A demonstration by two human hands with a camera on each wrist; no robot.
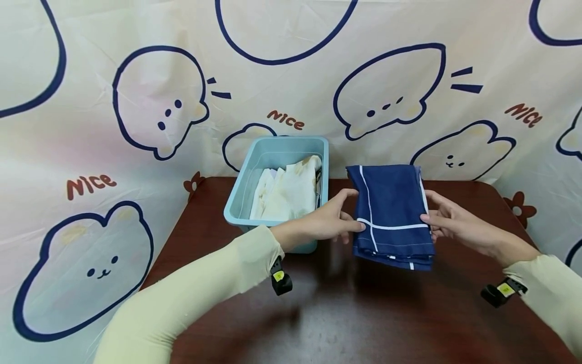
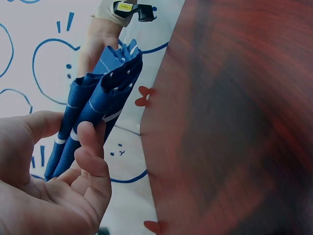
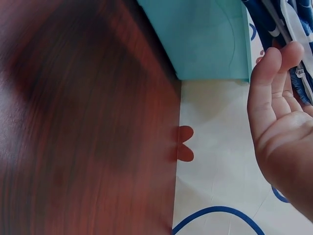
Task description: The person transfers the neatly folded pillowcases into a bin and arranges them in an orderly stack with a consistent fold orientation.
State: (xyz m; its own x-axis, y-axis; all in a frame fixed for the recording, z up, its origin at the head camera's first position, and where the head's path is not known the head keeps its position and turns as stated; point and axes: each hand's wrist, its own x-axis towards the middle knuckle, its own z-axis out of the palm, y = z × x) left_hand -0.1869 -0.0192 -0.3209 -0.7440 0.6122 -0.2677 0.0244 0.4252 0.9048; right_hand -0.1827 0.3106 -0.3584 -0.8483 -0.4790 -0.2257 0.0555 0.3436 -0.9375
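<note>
A folded navy cloth with crossing white lines hangs between my two hands above the table. My left hand grips its left edge, thumb on the near face. At the opposite edge my right hand pinches the cloth between thumb and fingers. Several folded layers of the cloth show end-on in the left wrist view. A pale zipper runs along the cloth beside my right fingers in the right wrist view.
To the left of the cloth stands a light blue bin with folded white cloth inside. Both are on a dark red-brown wooden table. A white curtain with blue cartoon drawings hangs behind the table and along its sides.
</note>
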